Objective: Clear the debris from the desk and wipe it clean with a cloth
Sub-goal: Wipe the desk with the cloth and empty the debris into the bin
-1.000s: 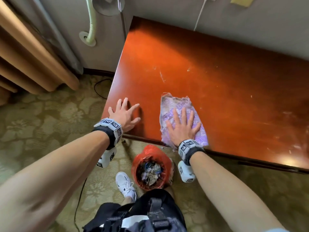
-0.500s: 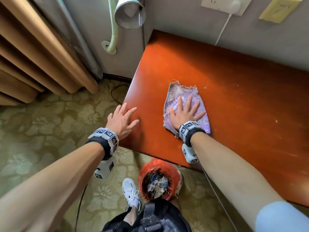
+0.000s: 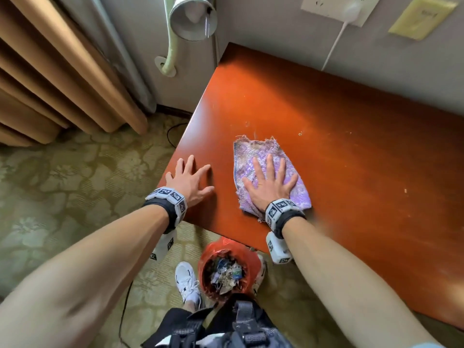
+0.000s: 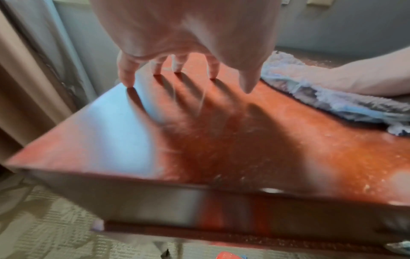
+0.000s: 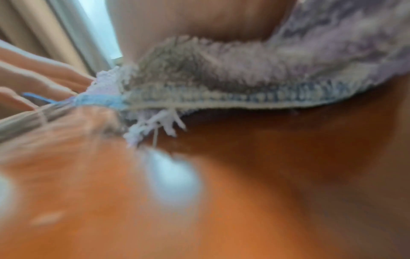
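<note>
A worn purple cloth (image 3: 261, 156) lies flat on the reddish-brown desk (image 3: 351, 136), near its front left corner. My right hand (image 3: 270, 182) presses down on the cloth with straight, spread fingers. The blurred right wrist view shows the cloth's frayed hem (image 5: 221, 98) under my palm. My left hand (image 3: 190, 177) rests on the desk's left corner, fingers spread, and its fingertips (image 4: 128, 82) touch the wood. The cloth (image 4: 332, 98) lies just right of that hand. Small pale specks (image 3: 300, 133) dot the desk beyond the cloth.
On the floor below the desk's front edge stands a bin with a red bag (image 3: 228, 270), full of scraps, between my feet (image 3: 187, 282). A lamp (image 3: 192, 18) hangs at the back left. A white cord (image 3: 336, 43) runs from a wall socket. Curtains (image 3: 62, 79) hang on the left.
My right hand has slid the cloth away from the front edge and further onto the desk, then a little to the right. The left hand has stayed at the corner.
</note>
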Motion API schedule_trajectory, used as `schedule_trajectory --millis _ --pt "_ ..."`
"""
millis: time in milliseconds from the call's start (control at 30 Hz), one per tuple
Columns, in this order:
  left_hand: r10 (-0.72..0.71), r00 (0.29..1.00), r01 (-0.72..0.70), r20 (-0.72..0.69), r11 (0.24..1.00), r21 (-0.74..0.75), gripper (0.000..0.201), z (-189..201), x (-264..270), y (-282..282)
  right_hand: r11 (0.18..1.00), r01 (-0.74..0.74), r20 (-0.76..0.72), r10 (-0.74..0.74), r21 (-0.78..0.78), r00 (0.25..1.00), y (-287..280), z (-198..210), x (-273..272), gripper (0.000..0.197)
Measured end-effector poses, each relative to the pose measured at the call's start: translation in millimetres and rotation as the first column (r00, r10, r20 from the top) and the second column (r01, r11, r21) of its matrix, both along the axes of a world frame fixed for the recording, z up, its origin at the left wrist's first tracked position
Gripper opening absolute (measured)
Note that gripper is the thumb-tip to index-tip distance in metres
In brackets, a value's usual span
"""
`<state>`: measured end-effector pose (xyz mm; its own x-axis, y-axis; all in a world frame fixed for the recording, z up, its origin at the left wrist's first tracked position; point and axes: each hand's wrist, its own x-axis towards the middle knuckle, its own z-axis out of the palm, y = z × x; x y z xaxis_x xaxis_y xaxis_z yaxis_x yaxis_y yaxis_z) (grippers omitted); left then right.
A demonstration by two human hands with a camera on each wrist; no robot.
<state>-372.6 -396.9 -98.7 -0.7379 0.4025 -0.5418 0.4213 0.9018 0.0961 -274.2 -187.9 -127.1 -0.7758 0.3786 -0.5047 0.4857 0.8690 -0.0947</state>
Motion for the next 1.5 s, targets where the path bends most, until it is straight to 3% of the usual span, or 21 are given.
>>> schedule_trajectory --millis 167,267,400,633,833,1033,1300,1500 --pt "-0.035 0.999 0.036 0.012 0.999 -0.026 0.086 0.8 -2.5 38.9 0.948 0.312 0.07 -0.316 0.057 0.946 104.7 4.1 47.8 0.072" --pt "-0.079 0.995 0.077 -0.056 0.996 -0.042 0.079 -0.6 -5.9 49.9 0.925 0.375 0.101 -0.379 0.052 0.92 140.9 9.0 60.6 0.072" --pt "-0.064 0.995 0.062 -0.075 0.998 -0.025 0.075 -5.0 -10.8 45.3 0.897 0.441 0.08 -0.443 0.041 0.893 144.5 11.9 37.2 0.07" --pt "0.082 0.996 -0.083 -0.045 0.997 -0.005 0.076 -2.5 -16.1 18.4 0.993 0.118 -0.012 -0.118 0.017 0.993 73.0 -0.8 -70.6 0.069" --pt "0.19 0.979 -0.194 -0.074 0.979 -0.056 0.075 1.1 -10.4 -26.2 0.975 -0.219 -0.041 0.218 -0.024 0.975 -33.0 6.4 -118.9 0.064" --pt "0.201 0.972 -0.216 -0.117 0.968 -0.129 0.072 11.2 -20.9 -39.3 0.969 -0.246 -0.03 0.245 -0.016 0.969 -29.8 5.3 -120.6 0.063" --pt "0.126 0.986 -0.133 -0.107 0.989 -0.063 0.069 17.5 -31.6 16.6 0.999 0.019 0.006 -0.019 -0.027 1.0 64.4 9.7 -81.3 0.066" --pt "0.118 0.99 -0.12 -0.072 0.992 -0.028 0.067 11.4 -34.6 34.1 0.96 0.281 0.045 -0.281 0.025 0.959 145.6 10.9 -17.7 0.068"
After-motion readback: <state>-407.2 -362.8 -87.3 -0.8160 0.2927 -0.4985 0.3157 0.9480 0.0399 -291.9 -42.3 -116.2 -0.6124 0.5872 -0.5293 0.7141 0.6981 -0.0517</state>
